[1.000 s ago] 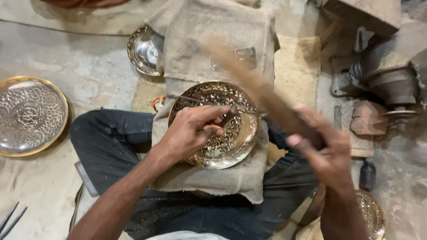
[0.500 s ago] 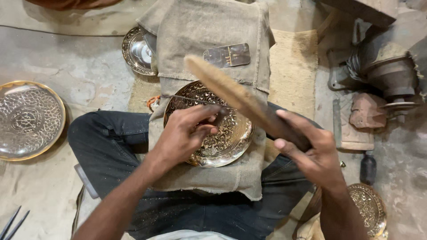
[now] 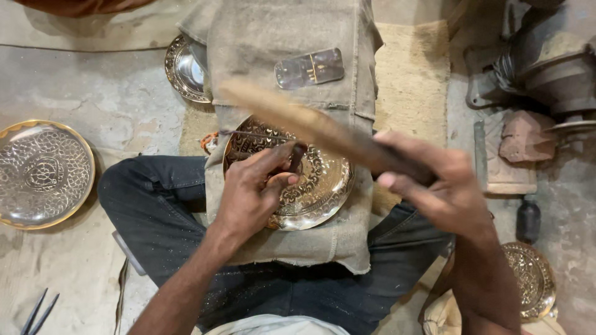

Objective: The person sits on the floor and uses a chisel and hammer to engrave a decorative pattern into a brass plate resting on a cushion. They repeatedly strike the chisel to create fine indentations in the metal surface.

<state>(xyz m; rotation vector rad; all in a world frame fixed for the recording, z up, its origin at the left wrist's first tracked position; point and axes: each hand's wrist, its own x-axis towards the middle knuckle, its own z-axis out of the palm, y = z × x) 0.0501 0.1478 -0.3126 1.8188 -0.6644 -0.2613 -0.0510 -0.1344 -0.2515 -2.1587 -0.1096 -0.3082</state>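
Centrally, left hand (image 3: 251, 189) pinching thin chisel (image 3: 248, 134) on engraved brass plate (image 3: 316, 186); right hand (image 3: 434, 186) raised, gripping blurred wooden mallet (image 3: 310, 124).

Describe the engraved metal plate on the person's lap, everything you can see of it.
The engraved plate is round, shiny brass-coloured metal, covered in dense embossed floral or scroll patterning with a raised rim. It lies nearly flat on a coarse burlap cloth draped across the seated person's lap. The left hand rests on its left half, pressing a thin chisel to its surface. The right hand holds a blurred wooden mallet above it, hiding part of its upper edge.
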